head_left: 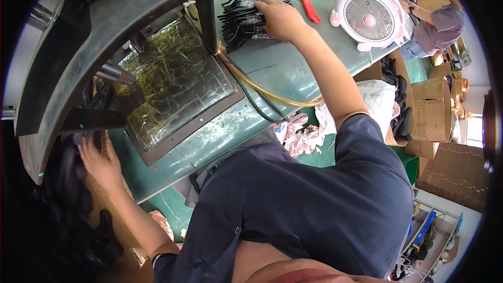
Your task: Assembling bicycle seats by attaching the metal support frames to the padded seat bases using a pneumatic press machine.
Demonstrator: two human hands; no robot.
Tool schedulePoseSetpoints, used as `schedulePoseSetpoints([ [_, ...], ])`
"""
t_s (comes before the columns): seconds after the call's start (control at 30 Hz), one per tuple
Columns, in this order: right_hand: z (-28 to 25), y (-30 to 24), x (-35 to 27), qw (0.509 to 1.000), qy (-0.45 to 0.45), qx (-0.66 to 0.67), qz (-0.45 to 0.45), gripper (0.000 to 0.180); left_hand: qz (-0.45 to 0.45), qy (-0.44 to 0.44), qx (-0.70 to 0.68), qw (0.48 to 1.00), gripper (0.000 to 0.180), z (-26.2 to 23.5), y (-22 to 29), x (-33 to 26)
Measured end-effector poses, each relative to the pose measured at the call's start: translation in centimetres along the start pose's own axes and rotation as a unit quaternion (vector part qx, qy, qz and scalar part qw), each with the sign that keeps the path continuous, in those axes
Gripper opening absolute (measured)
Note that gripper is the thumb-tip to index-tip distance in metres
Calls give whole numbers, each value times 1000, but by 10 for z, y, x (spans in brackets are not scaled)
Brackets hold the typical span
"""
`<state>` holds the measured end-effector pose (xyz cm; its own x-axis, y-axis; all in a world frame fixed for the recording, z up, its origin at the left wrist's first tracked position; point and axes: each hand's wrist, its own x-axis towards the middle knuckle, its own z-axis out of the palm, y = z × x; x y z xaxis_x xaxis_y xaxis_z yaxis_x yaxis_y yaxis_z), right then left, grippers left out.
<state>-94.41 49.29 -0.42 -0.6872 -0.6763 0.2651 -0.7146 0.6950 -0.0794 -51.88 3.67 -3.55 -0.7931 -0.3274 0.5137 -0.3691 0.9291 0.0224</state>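
Note:
A stack of thin black strips with bent ends (243, 21) lies on the green table, some with clear film on them. My right hand (283, 18) reaches over the stack's right end, its fingers curled down on the strips; its fingertips are partly hidden. My left hand (102, 162) is low at the left, beside the press frame's leg, fingers stretched out and thumb apart. Its fingertips are at the edge of a dark pile of black pieces (65, 194), and I see nothing held in it. Between my hands is a press with a flat, film-covered plate (167, 78).
The press's heavy curved metal frame (141, 10) arches over the plate. A yellow hose (262, 93) and black cable cross the green table (209, 133). A red cutter (310, 9) and pink-white fan (368, 17) are at the right. Another person (437, 29) works beyond cardboard boxes (429, 105).

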Motion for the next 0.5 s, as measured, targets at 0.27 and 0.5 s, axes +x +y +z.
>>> schedulePoseSetpoints([
  [0.27, -20, -4, 5, 990, 16, -116, -77, 28, -1, -10, 220, 975, 72, 70, -79, -9],
  [0.5, -44, 23, -5, 992, -32, 72, -96, 47, -35, -25, 161, 986, 58, 57, -122, -55],
])
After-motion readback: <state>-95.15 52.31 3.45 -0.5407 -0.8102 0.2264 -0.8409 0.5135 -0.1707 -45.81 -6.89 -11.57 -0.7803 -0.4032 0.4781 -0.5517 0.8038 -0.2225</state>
